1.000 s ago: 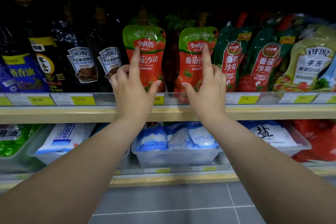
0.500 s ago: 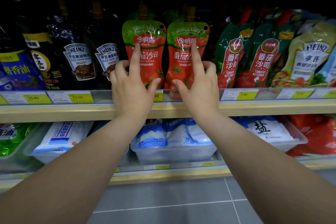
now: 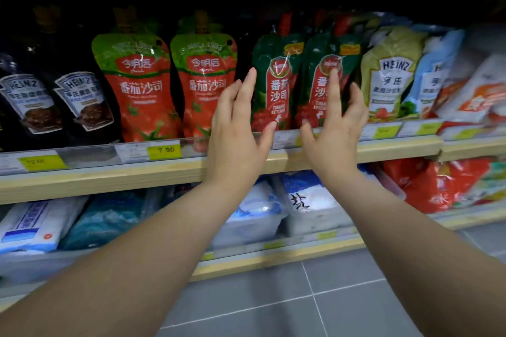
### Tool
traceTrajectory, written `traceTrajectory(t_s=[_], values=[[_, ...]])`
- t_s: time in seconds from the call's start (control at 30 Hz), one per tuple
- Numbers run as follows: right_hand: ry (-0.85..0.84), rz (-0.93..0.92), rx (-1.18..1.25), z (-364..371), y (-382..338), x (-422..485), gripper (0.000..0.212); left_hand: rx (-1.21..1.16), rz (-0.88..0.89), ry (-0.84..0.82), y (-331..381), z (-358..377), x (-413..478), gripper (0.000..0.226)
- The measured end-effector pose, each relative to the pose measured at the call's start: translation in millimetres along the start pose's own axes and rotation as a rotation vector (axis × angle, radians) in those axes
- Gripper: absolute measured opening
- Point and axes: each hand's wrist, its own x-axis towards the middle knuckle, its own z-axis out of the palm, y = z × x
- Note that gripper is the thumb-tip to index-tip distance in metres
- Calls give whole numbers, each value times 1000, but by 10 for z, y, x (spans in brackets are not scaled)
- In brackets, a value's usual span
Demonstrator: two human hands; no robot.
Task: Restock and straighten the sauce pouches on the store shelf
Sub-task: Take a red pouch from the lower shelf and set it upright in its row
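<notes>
I see both hands, left hand (image 3: 238,128) and right hand (image 3: 335,128), fingers spread, empty, framing two dark-green ketchup pouches (image 3: 273,85) on the shelf (image 3: 397,146).

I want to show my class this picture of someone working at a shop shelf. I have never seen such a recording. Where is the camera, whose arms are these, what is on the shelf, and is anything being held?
The camera sits on the person's head and looks forward and down, so the two bare arms are the wearer's own. No machine is involved.

The wooden shelf holds standing sauce pouches: two black Heinz pouches at the left, two light green and red ketchup pouches, then two dark green and red ketchup pouches, then a pale olive Heinz pouch. Yellow price tags line the edge. White bags lie below.

The left hand and right hand are open at the dark green pair. The right forefinger lies against the right-hand one. Neither hand has a grip on anything.
</notes>
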Motion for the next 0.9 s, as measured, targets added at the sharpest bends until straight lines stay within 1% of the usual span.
traceTrajectory(t_s=[0.07,0.2,0.27,0.43,0.67,0.9], values=[[-38,11,28,-35,87,55,84,7,-19,8,95,147,40,80],[-89,9,136,-75,185,177,91,15,-133,31,163,351,125,86],[-116,-1,187,-73,207,226,96,1,-159,33,157,403,148,89],[-146,55,292,-50,239,307,104,-11,-175,-18,127,428,203,90],[-210,63,328,-64,269,408,110,46,-174,-97,103,337,305,95],[-288,92,440,-126,328,457,112,-8,-181,-158,44,272,353,97]])
